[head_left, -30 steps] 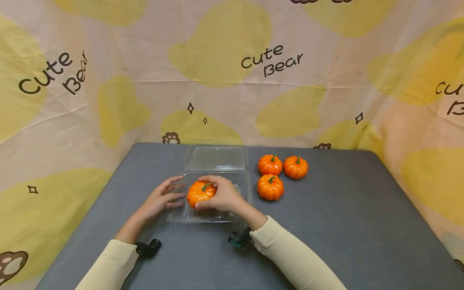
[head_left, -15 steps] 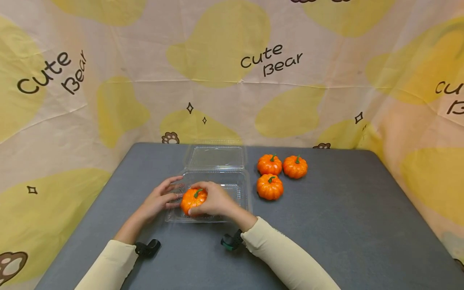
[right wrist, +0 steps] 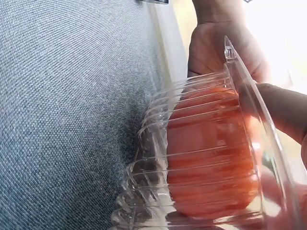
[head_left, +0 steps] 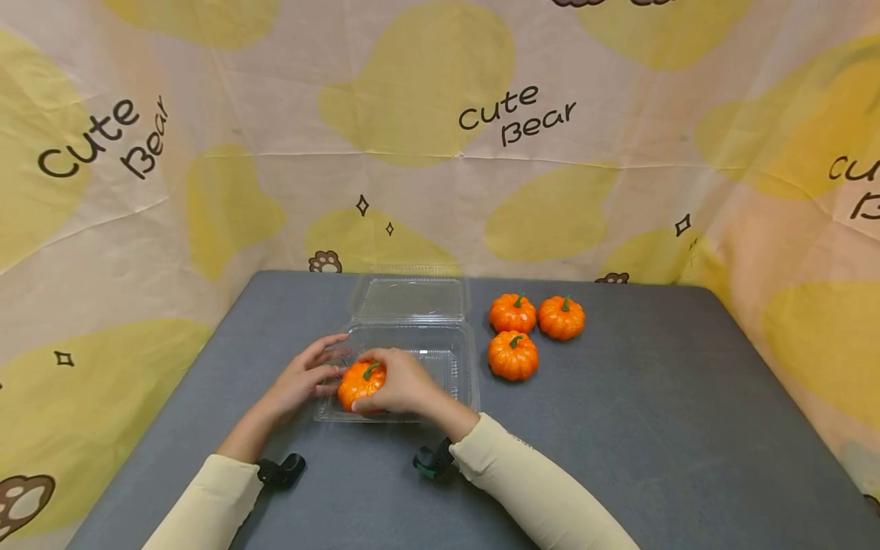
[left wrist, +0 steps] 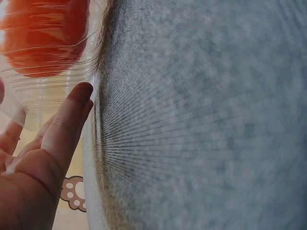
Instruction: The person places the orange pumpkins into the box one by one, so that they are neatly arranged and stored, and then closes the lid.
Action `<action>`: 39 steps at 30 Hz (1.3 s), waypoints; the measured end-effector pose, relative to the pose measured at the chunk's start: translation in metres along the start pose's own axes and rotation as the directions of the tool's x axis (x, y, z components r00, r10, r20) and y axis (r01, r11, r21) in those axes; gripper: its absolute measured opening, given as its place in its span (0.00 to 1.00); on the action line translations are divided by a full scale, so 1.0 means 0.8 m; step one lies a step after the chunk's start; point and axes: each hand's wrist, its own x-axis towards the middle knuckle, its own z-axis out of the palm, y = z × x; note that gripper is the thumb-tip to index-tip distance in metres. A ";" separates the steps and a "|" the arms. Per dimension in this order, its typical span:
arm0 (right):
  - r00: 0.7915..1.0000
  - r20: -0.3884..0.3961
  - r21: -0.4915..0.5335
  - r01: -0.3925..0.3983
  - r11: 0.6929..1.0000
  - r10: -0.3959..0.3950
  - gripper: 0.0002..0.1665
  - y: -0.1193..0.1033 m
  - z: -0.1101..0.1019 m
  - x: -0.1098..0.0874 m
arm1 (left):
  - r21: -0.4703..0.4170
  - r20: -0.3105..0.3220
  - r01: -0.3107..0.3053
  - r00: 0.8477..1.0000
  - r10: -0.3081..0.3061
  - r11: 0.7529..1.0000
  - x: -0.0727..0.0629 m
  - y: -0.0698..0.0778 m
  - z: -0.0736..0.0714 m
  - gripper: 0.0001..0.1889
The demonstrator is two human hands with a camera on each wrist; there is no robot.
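Note:
A small orange pumpkin (head_left: 354, 384) with a green stem is low inside the front left corner of a clear plastic clamshell container (head_left: 445, 370). My right hand (head_left: 404, 386) grips it from the right, thumb in front and fingers behind. Seen through the ribbed clear wall, the pumpkin (right wrist: 206, 148) sits close to the base in the right wrist view. My left hand (head_left: 297, 383) is at the container's left side, fingers extended along the wall. In the left wrist view, the left hand (left wrist: 45, 153) has its fingertips right at the ribbed wall.
Three more orange pumpkins, one at front (head_left: 512, 356), one behind it (head_left: 512, 313) and one to the right (head_left: 561, 318), stand right of the container on the grey table (head_left: 653, 428). The container's lid (head_left: 412, 299) lies folded back. A patterned cloth (head_left: 412, 114) hangs behind.
My right hand has carried the pumpkin left and toward the front, down into the container's front left corner. My left hand has stayed almost in place.

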 end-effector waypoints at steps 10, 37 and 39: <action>1.000 0.007 0.006 -0.009 1.000 0.009 0.39 0.004 0.006 0.001 | -0.002 -0.002 0.006 1.000 -0.006 1.000 0.000 -0.003 0.002 0.31; 1.000 -0.025 0.085 0.012 0.996 -0.010 0.44 0.007 -0.009 -0.013 | 0.001 -0.010 0.022 1.000 -0.022 1.000 0.000 0.001 0.001 0.30; 0.999 -0.046 0.088 0.023 0.996 -0.019 0.43 0.003 -0.015 -0.019 | 0.001 -0.012 0.022 1.000 -0.022 1.000 0.000 0.002 0.001 0.30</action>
